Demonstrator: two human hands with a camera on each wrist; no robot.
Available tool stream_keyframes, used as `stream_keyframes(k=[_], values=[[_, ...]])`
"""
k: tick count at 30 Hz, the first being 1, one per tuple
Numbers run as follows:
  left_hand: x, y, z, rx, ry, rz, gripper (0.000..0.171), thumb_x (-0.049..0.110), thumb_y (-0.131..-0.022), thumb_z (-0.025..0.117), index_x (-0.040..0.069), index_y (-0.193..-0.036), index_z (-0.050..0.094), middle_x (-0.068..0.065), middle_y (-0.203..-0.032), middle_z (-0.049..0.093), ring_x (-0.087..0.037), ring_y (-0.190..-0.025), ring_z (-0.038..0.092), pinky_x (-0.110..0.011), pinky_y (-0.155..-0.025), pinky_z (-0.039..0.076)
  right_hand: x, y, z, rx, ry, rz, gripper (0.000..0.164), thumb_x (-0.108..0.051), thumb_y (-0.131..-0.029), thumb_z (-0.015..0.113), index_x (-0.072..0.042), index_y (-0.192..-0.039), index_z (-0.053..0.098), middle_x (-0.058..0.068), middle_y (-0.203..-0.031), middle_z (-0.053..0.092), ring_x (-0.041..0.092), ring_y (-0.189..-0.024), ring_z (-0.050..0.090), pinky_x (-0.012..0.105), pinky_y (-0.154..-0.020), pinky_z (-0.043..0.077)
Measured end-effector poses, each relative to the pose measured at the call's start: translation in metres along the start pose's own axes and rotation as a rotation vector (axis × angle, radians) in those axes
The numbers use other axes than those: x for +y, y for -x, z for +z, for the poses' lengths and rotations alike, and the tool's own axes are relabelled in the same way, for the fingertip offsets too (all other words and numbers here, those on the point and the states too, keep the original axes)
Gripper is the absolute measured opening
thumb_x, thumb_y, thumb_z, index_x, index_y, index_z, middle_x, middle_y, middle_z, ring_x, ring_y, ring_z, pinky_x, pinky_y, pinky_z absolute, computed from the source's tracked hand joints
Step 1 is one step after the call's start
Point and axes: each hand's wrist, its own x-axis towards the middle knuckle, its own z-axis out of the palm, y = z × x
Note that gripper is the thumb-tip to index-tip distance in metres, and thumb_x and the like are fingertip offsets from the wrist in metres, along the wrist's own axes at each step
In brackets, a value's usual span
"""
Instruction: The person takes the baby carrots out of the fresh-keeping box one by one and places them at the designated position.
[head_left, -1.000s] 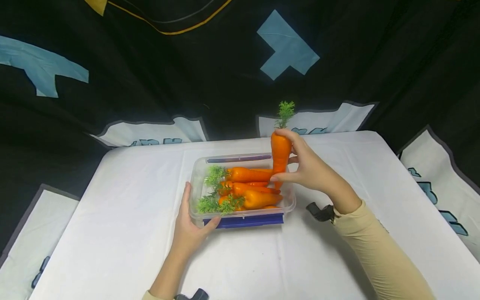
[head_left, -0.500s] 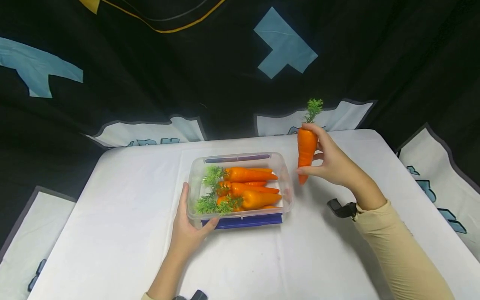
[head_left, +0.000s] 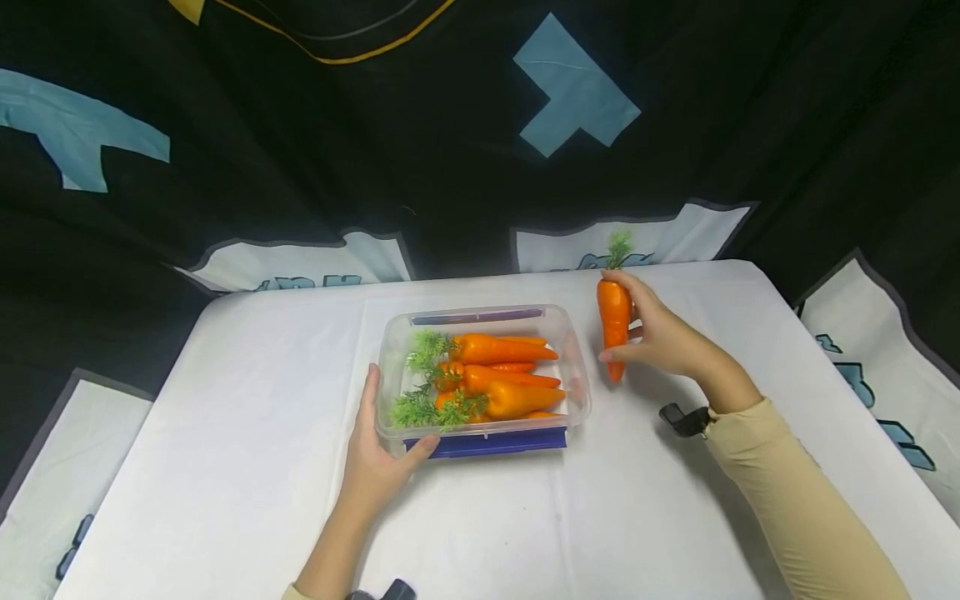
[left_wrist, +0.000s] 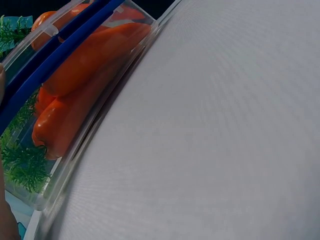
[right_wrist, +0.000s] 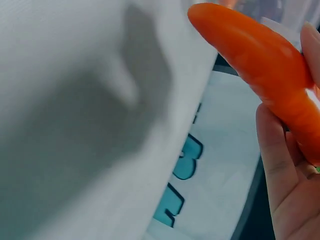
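Beyond the right end of a clear plastic food container (head_left: 573, 358), my right hand (head_left: 663, 337) holds a carrot (head_left: 615, 317) near-upright between thumb and fingers. Its green leafy top points up and its tip points down close over the table. In the right wrist view the carrot (right_wrist: 255, 57) slants across the upper right, with the thumb and fingers on either side. Several more carrots (head_left: 517, 398) lie inside the container, leafy tops to the left. My left hand (head_left: 378, 467) grips the container's front left corner, thumb on the front rim, fingers along the left wall.
The container's blue front latch flap (head_left: 487, 443) hangs outward. A white cloth covers the table (head_left: 465, 533), whose back edge runs behind the container. A black curtain (head_left: 337, 158) hangs behind it.
My right hand has carried the carrot from over the container's right end out to the right, then lowered it a little toward the table. The left hand has stayed at the container.
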Motion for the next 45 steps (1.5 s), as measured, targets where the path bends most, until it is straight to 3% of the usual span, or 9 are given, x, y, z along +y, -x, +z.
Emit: stream_keyframes(k=[12, 27, 31, 38, 45], values=[[0.0, 0.0, 0.0, 0.0, 0.005, 0.011, 0.117, 0.034, -0.074, 0.085, 0.032, -0.161, 0.007, 0.008, -0.168, 0.012, -0.03, -0.154, 0.019, -0.067, -0.118, 0.021, 0.016, -0.01, 0.01, -0.039, 0.051, 0.031, 0.109, -0.013, -0.073, 0.089, -0.018, -0.156, 0.019, 0.019, -0.149, 0.032, 0.032, -0.119, 0.047, 0.044, -0.09, 0.056], [-0.001, 0.0, 0.0, 0.002, -0.015, 0.018, 0.117, 0.037, -0.074, 0.085, 0.027, -0.161, 0.008, 0.007, -0.168, 0.012, -0.03, -0.153, 0.019, -0.068, -0.117, 0.021, 0.027, -0.022, 0.011, -0.055, 0.123, 0.112, 0.11, -0.022, -0.073, 0.089, -0.025, -0.158, 0.019, 0.018, -0.149, 0.036, 0.034, -0.121, 0.045, 0.054, -0.1, 0.049], [-0.001, -0.001, 0.0, 0.001, -0.013, 0.018, 0.117, 0.038, -0.074, 0.085, 0.028, -0.161, 0.008, 0.007, -0.168, 0.012, -0.03, -0.154, 0.018, -0.068, -0.117, 0.021, 0.031, -0.026, 0.011, -0.07, 0.141, 0.126, 0.111, -0.028, -0.073, 0.089, -0.027, -0.158, 0.019, 0.019, -0.148, 0.037, 0.035, -0.12, 0.046, 0.058, -0.105, 0.046], [0.0, -0.001, 0.0, -0.004, -0.01, 0.009, 0.117, 0.037, -0.074, 0.085, 0.043, -0.158, 0.003, 0.009, -0.167, 0.011, -0.03, -0.154, 0.018, -0.068, -0.117, 0.021, 0.033, -0.032, 0.011, -0.096, 0.154, 0.137, 0.11, -0.033, -0.073, 0.089, -0.024, -0.158, 0.019, 0.021, -0.149, 0.036, 0.038, -0.127, 0.042, 0.063, -0.112, 0.036], [0.0, 0.0, -0.001, -0.008, -0.004, 0.003, 0.117, 0.037, -0.074, 0.085, 0.043, -0.158, 0.003, 0.01, -0.167, 0.01, -0.03, -0.154, 0.018, -0.068, -0.117, 0.021, 0.037, -0.034, 0.013, -0.102, 0.169, 0.165, 0.109, -0.036, -0.075, 0.087, -0.021, -0.158, 0.019, 0.022, -0.147, 0.037, 0.04, -0.129, 0.042, 0.065, -0.114, 0.032]])
